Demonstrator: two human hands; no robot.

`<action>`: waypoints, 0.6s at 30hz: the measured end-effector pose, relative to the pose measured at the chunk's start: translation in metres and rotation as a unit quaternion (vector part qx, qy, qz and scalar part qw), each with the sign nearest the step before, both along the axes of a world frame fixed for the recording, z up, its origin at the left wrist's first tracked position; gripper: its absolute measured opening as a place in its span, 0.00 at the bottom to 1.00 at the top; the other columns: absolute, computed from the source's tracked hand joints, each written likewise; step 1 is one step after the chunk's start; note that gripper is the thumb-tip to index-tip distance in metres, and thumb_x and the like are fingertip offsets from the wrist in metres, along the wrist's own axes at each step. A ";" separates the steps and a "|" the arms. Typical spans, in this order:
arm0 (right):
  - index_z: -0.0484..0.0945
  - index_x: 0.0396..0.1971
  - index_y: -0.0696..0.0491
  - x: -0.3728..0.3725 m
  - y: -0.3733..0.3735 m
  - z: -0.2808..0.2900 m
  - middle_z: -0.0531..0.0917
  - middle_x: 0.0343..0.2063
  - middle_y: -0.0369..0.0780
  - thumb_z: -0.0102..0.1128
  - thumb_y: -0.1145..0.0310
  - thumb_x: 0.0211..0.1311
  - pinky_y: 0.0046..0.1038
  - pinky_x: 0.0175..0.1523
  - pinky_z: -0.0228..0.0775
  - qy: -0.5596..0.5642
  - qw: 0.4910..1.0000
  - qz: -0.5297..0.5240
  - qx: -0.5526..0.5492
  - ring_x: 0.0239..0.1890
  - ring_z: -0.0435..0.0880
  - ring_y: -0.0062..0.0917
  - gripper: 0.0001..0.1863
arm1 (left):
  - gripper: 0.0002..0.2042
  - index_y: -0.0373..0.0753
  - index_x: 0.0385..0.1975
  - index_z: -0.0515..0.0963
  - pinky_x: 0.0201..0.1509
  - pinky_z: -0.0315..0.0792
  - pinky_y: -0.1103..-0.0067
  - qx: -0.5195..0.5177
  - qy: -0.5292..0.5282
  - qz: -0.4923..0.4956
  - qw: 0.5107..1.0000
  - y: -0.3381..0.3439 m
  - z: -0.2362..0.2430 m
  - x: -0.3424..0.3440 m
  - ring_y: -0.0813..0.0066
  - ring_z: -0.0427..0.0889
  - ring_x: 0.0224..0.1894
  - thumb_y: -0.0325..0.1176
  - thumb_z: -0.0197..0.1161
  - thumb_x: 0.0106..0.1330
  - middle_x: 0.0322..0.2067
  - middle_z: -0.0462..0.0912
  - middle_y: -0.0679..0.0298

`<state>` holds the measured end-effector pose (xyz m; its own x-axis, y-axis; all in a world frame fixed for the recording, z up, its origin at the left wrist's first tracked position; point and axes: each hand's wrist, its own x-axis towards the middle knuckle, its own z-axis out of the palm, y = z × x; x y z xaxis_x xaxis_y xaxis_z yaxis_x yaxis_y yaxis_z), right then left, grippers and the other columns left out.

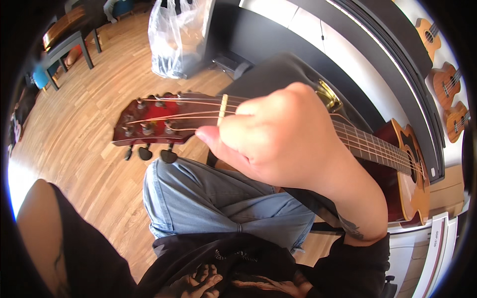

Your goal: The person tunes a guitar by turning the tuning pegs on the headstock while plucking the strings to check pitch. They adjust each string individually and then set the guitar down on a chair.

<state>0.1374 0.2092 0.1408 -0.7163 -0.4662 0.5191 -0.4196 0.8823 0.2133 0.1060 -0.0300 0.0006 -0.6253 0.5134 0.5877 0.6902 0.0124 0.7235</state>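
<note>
An acoustic guitar (417,198) lies across my lap, its dark red headstock (149,111) at the left and its body at the right. Strings at the tuning pegs look slack and curved. My right hand (266,129) is closed over the neck just beside the pale nut (222,107), thumb toward me; what its fingers grip is hidden. A gold metal clip (328,93) shows just behind my hand. My left forearm (39,228) is at the lower left; the left hand is not in view.
A black padded surface (258,74) is behind the guitar, near a plastic bag (169,44). A wooden bench (67,44) stands at the back left on the wood floor (99,149). Several ukuleles (442,84) hang at the right; cardboard (444,191) sits below them.
</note>
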 end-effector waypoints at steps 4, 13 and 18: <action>0.84 0.16 0.49 0.001 -0.001 0.006 0.84 0.15 0.35 0.68 0.59 0.68 0.34 0.21 0.75 -0.027 0.999 -0.017 0.005 0.16 0.84 0.31 0.19 | 0.10 0.31 0.42 0.87 0.32 0.78 0.78 0.038 0.033 -0.019 0.999 0.008 0.029 -0.009 0.72 0.87 0.30 0.26 0.72 0.63 0.38 0.88 0.55; 0.83 0.16 0.49 0.000 0.000 0.003 0.82 0.14 0.37 0.70 0.58 0.68 0.36 0.24 0.74 -0.010 0.999 -0.025 0.024 0.18 0.83 0.35 0.19 | 0.10 0.30 0.42 0.87 0.32 0.79 0.77 0.081 0.076 -0.036 0.993 0.008 0.052 -0.018 0.71 0.88 0.31 0.28 0.72 0.64 0.37 0.89 0.55; 0.70 0.11 0.53 -0.003 -0.004 -0.002 0.71 0.11 0.40 0.75 0.63 0.69 0.40 0.21 0.58 0.034 0.999 0.039 -0.012 0.13 0.71 0.39 0.28 | 0.10 0.30 0.41 0.87 0.32 0.80 0.76 0.090 0.082 -0.031 0.992 0.001 0.055 -0.017 0.70 0.89 0.31 0.29 0.73 0.64 0.37 0.89 0.54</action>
<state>0.1340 0.2050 0.1388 -0.6407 -0.5061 0.5774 -0.4720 0.8527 0.2237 0.0885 -0.0286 0.0560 -0.4833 0.4260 0.7648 0.7946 -0.1532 0.5875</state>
